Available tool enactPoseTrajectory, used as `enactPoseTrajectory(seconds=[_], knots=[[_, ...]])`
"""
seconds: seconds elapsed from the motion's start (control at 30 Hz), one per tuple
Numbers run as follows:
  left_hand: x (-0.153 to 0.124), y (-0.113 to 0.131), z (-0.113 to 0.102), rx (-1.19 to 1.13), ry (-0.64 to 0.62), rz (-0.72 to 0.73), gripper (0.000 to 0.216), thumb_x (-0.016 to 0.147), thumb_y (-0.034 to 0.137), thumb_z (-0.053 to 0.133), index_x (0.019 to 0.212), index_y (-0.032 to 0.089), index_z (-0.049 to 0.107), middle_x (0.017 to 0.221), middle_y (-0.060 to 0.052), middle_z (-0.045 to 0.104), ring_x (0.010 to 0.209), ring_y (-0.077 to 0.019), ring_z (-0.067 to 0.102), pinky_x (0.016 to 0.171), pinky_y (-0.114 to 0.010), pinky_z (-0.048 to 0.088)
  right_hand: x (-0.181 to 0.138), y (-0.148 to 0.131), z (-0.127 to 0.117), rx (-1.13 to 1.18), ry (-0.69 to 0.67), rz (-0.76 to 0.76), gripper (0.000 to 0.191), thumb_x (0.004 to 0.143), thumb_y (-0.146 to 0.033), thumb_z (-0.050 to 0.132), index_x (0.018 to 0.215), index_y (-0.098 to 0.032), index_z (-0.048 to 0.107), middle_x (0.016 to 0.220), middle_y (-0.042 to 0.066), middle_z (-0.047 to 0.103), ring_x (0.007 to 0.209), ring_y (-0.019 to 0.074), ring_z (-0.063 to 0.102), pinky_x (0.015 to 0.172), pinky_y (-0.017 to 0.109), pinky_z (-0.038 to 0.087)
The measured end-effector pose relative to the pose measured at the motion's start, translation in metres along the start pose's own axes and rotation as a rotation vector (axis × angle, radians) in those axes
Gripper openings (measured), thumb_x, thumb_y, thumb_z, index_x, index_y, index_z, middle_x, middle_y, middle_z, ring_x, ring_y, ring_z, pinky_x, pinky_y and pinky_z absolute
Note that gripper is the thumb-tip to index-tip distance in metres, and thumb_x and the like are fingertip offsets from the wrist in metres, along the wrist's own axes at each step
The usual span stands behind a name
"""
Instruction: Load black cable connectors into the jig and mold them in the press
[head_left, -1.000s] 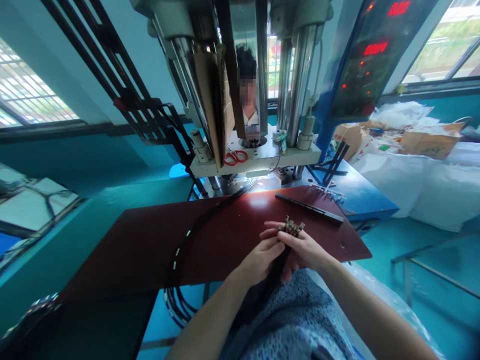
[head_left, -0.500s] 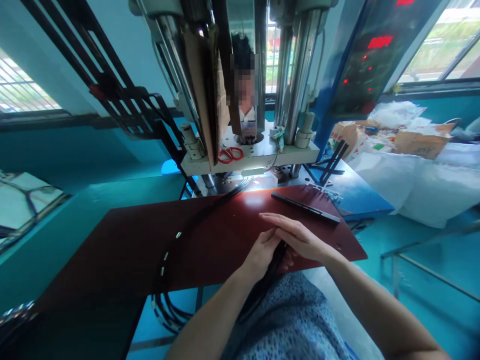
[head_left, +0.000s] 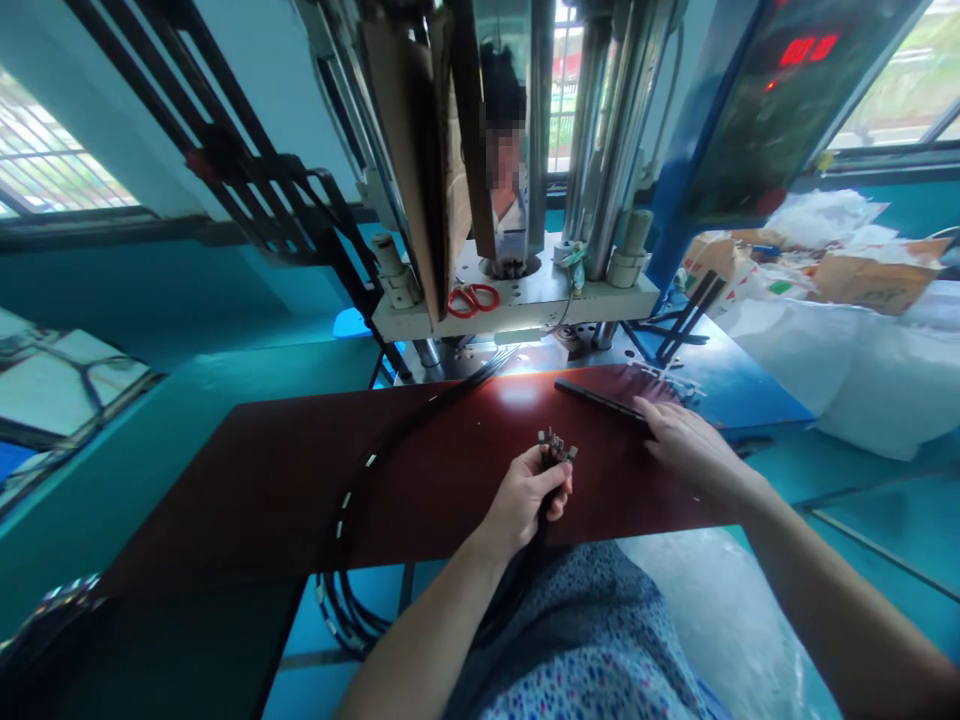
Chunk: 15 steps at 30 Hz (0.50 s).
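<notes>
Dark-red, smooth tabletop (head_left: 435, 480) spreads before a pale metal press (head_left: 409, 320). Above its near edge, the left hand (head_left: 526, 495) is closed around a bundle of black cables with metal tips (head_left: 556, 450). The right hand (head_left: 690, 445) meets the near end of a slim black bar (head_left: 600, 398); I can't tell whether it grips. Rightward, a brown cardboard box (head_left: 874, 285) sits among whitish plastic sacks (head_left: 862, 370), contents too blurred to name.

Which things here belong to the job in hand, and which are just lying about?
Likely in the job:
cable ends, in left hand
bar, by right hand
cables, running to press

Likely lying about:
scissors
carton
white bag
</notes>
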<state>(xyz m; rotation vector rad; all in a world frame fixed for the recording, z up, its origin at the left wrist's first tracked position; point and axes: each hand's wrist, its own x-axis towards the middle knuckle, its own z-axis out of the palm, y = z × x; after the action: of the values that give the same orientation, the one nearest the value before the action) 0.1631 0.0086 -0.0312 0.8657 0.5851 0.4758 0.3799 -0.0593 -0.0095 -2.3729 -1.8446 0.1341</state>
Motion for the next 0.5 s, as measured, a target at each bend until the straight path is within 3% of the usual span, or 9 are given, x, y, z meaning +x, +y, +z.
enactPoseTrajectory(seconds=[0.1, 0.2, 0.27, 0.33, 0.4, 0.5], knots=[[-0.003, 0.001, 0.004, 0.075, 0.045, 0.062, 0.034, 0.064, 0.038, 0.069, 0.073, 0.017, 0.043, 0.051, 0.007, 0.048, 0.034, -0.0016, 0.032, 0.033, -0.015, 0.016, -0.004, 0.009, 0.002, -0.345, -0.078, 0.081, 0.034, 0.079, -0.003, 0.034, 0.104, -0.009, 0.056, 0.092, 0.018, 0.062, 0.084, 0.0296, 0.062, 0.066, 0.036, 0.044], [-0.005, 0.000, 0.008, 0.167, 0.061, 0.087, 0.032, 0.066, 0.038, 0.067, 0.076, 0.017, 0.045, 0.049, 0.009, 0.043, 0.034, -0.0014, 0.030, 0.034, -0.015, 0.016, -0.010, 0.005, 0.006, -0.221, -0.134, 0.085, 0.015, 0.074, -0.012, 0.043, 0.086, -0.016, 0.051, 0.085, 0.012, 0.062, 0.075, 0.0246, 0.061, 0.058, 0.030, 0.039], [-0.006, -0.002, 0.009, 0.222, 0.057, 0.102, 0.030, 0.069, 0.039, 0.065, 0.076, 0.017, 0.047, 0.049, 0.008, 0.042, 0.035, -0.0020, 0.030, 0.034, -0.015, 0.018, -0.014, -0.003, 0.011, 0.117, -0.192, 0.132, 0.007, 0.072, -0.018, 0.045, 0.079, -0.019, 0.046, 0.071, 0.005, 0.059, 0.061, 0.0189, 0.058, 0.053, 0.027, 0.038], [-0.006, -0.006, 0.009, 0.295, 0.061, 0.140, 0.027, 0.072, 0.040, 0.062, 0.077, 0.017, 0.047, 0.052, 0.008, 0.043, 0.035, -0.0028, 0.031, 0.034, -0.016, 0.020, -0.019, -0.013, 0.017, 0.602, -0.247, 0.205, 0.004, 0.071, -0.022, 0.043, 0.075, -0.021, 0.042, 0.056, -0.002, 0.051, 0.045, 0.0135, 0.050, 0.042, 0.024, 0.035], [-0.008, -0.009, 0.009, 0.417, 0.082, 0.205, 0.024, 0.075, 0.038, 0.060, 0.078, 0.018, 0.048, 0.056, 0.007, 0.046, 0.036, -0.0036, 0.033, 0.036, -0.018, 0.024, -0.025, -0.027, 0.024, 1.045, -0.253, 0.248, 0.010, 0.070, -0.028, 0.046, 0.077, -0.021, 0.044, 0.049, -0.007, 0.044, 0.033, 0.0102, 0.039, 0.033, 0.022, 0.030], [-0.011, -0.011, 0.011, 0.672, 0.144, 0.356, 0.016, 0.077, 0.032, 0.058, 0.082, 0.018, 0.054, 0.069, 0.002, 0.055, 0.053, -0.0081, 0.048, 0.053, -0.021, 0.039, -0.032, -0.048, 0.033, 1.336, -0.059, 0.238, 0.025, 0.073, -0.039, 0.054, 0.088, -0.019, 0.049, 0.048, -0.009, 0.045, 0.030, 0.0083, 0.036, 0.029, 0.020, 0.026]])
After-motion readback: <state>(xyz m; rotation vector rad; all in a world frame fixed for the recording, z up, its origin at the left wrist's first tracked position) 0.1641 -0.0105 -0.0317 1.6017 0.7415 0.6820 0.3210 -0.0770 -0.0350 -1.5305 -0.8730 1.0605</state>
